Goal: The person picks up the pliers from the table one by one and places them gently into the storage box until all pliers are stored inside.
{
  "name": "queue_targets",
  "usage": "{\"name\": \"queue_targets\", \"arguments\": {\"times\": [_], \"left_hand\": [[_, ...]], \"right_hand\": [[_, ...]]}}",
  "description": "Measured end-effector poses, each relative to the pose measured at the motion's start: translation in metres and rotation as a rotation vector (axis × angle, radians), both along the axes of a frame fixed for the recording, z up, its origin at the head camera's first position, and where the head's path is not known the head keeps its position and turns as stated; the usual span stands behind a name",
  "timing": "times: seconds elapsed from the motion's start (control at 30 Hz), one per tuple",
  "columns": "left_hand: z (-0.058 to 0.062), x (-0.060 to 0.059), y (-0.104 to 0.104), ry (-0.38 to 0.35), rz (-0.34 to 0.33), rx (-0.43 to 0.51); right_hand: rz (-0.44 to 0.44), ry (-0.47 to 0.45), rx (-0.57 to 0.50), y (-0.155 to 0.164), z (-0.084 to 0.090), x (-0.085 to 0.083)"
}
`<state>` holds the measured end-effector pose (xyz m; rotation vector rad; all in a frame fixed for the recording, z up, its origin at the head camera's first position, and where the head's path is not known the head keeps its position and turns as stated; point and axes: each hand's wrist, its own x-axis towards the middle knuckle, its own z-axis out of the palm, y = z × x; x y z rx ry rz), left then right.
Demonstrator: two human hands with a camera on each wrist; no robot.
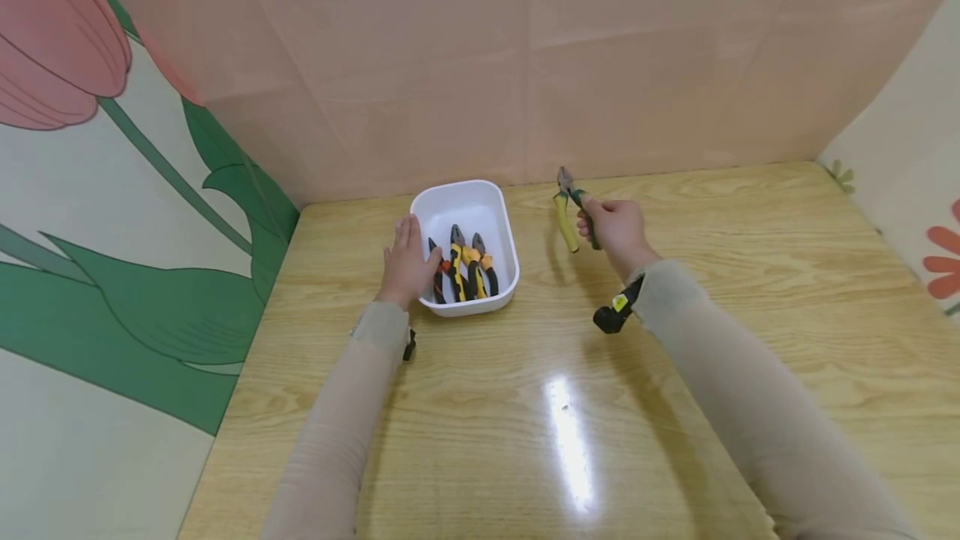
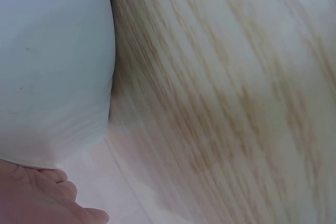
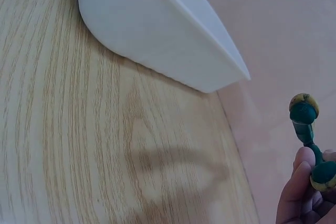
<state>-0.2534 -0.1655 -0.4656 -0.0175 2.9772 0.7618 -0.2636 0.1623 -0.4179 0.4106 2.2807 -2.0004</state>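
Note:
In the head view my right hand (image 1: 618, 232) grips one handle of a pair of combination pliers (image 1: 564, 219) with yellow and green handles. The pliers are raised off the table, jaws pointing away and handles spread. The handle ends show in the right wrist view, where the fingers (image 3: 296, 192) wrap one handle. My left hand (image 1: 408, 263) holds the left rim of a white plastic tub (image 1: 512, 261), thumb inside and fingers along the outside. Several pliers (image 1: 459, 265) with black, yellow and orange handles lie side by side in the tub's near part.
A wood-grain table (image 1: 480, 415) carries the tub near its back edge. Behind stands a pinkish covered wall (image 1: 525, 65). A wall with painted tulips (image 1: 150, 273) rises at the left, and another with red petals (image 1: 947, 248) at the right.

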Motion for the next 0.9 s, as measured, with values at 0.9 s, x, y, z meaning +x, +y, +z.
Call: {"name": "queue_targets", "arguments": {"times": [0.9], "left_hand": [[0.001,0.001,-0.003,-0.020,0.010,0.006]], "right_hand": [[0.060,0.008,-0.017,-0.045,0.001,0.004]]}}
